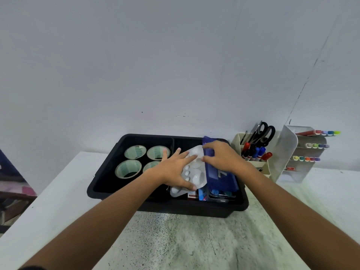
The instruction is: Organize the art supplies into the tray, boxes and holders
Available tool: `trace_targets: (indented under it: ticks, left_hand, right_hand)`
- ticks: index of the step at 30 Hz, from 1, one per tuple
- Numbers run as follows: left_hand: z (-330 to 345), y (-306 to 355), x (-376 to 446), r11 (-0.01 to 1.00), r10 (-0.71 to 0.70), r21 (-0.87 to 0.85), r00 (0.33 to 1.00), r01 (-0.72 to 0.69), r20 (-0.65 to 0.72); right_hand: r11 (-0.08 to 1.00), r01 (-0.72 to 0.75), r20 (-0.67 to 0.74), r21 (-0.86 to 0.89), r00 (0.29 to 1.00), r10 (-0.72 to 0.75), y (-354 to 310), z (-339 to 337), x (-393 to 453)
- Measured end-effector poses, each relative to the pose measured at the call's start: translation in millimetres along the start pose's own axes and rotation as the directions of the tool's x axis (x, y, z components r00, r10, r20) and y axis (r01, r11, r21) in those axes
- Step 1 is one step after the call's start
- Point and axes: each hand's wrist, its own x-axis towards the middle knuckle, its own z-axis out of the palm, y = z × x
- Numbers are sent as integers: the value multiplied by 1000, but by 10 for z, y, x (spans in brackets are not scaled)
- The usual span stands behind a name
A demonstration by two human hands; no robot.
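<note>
Here, both hands (196,162) press palette (194,172) — in tray (109,184).

In the black tray (109,184), the left hand (173,170) presses flat on a white palette (195,172); the right hand (220,154) grips a blue box (220,176).

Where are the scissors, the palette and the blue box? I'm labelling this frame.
scissors (265,131), head view, on the black handles.
palette (196,177), head view, on a white well.
blue box (218,174), head view, on its top face.

A pale blue-grey wall (175,55) rises behind a speckled white table (194,240).
</note>
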Motion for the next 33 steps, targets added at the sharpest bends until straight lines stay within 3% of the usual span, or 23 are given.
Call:
trace_targets:
  ticks: [4,10,15,18,21,25,33]
  left_hand:
    - [64,31,96,997,65,41,998,-66,21]
    - [90,86,132,984,46,170,998,-51,36]
    - [13,126,-97,1000,21,-4,998,-22,-58]
    - [39,76,-466,996,66,-54,987,-74,-145]
    - [231,37,-882,990,130,84,961,-113,-242]
    - [556,-79,-1074,964,140,261,930,-50,-340]
    - [618,-91,-1050,949,134,315,906,-1,-402]
  right_hand:
    - [1000,18,92,6,996,-19,216,25,-333]
    - [1000,16,90,-3,996,-16,235,163,-565]
    - [965,24,-20,-261,999,-30,192,212,-627]
    - [956,98,-58,-275,991,-118,87,235,-839]
    - [936,197,9,-293,979,-203,32,310,-1132]
    - [916,172,14,-363,984,-179,80,463,-1319]
    - [891,168,-46,-422,977,-206,248,598,-1260]
